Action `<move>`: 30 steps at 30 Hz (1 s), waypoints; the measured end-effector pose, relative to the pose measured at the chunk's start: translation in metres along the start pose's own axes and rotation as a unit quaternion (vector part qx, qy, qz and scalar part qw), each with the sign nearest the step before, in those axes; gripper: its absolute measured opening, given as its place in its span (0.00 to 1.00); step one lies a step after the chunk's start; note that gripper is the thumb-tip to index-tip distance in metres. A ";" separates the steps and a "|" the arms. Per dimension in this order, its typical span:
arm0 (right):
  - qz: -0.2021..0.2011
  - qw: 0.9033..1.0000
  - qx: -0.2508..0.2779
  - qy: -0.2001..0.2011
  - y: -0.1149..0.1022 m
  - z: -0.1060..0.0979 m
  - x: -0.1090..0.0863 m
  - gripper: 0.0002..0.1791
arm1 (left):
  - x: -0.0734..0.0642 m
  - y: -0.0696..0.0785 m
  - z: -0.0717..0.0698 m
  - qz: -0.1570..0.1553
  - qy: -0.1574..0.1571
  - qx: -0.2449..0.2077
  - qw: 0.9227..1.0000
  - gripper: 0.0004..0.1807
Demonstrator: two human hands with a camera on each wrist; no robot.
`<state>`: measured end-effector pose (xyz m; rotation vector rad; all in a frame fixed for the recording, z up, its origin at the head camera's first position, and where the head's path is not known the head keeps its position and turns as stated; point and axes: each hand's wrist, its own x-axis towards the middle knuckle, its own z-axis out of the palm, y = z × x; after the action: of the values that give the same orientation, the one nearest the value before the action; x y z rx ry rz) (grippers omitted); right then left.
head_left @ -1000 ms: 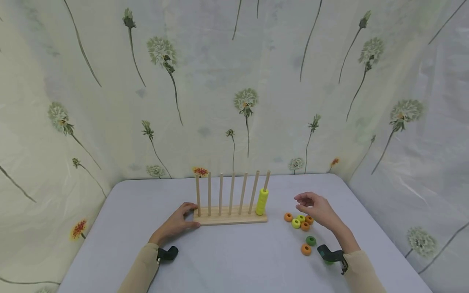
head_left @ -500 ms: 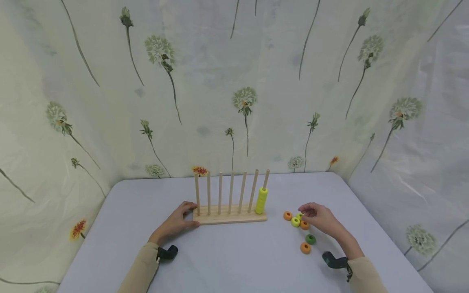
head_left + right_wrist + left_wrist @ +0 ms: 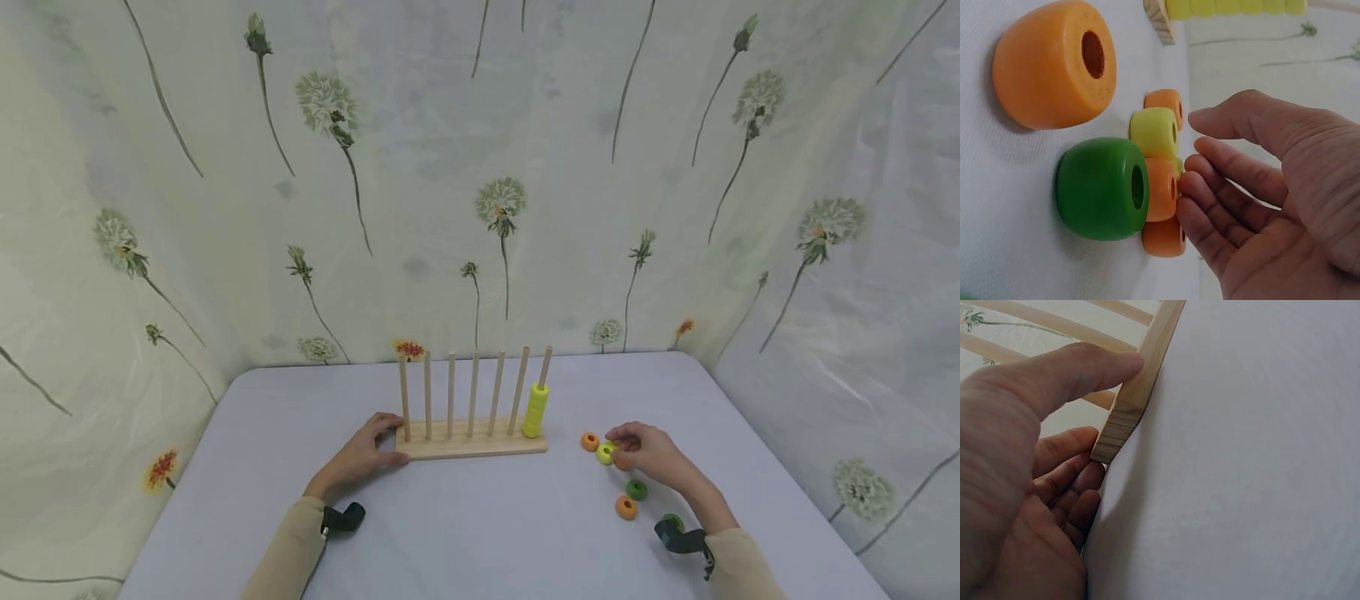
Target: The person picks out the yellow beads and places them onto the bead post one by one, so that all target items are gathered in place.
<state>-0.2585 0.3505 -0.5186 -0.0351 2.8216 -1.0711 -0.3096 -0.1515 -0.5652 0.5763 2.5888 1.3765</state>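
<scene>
My left hand [image 3: 365, 450] grips the left end of a wooden peg rack [image 3: 472, 451], with the thumb at the front edge and the fingers behind its end. A stack of yellow beads [image 3: 536, 412] fills the lower part of the rightmost peg; the other pegs are bare. To the right, my right hand [image 3: 654, 454] hovers with bent fingers over a cluster of loose beads. In the right wrist view, a gap shows between thumb and index fingertip, close above a yellow bead [image 3: 1150, 132] and an orange bead [image 3: 1161, 189]. Part of the cluster is hidden by the hand.
Nearer the body lie a green bead [image 3: 637, 489] and an orange bead [image 3: 627, 507]. Another green bead [image 3: 673, 522] is partly covered by the right wrist camera [image 3: 681, 537]. A flowered curtain [image 3: 420, 208] hangs behind the white table [image 3: 480, 533].
My right hand has come down and toward me onto the bead cluster, its thumb and fingertips now right at the beads. The left hand and the rack keep their place.
</scene>
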 end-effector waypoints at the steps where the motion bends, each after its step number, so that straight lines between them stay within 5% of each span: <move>1: -0.001 1.000 -0.002 0.000 0.000 0.000 0.000 0.19 | 0.000 0.000 0.000 0.000 0.000 0.000 1.000 0.38; 30: 0.002 1.000 -0.002 0.011 -0.003 0.010 -0.005 0.17 | 0.000 0.001 0.000 0.001 0.001 0.000 1.000 0.38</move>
<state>-0.2525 0.3417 -0.5239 -0.0174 2.8428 -1.0712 -0.3097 -0.1507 -0.5648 0.5774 2.5914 1.3782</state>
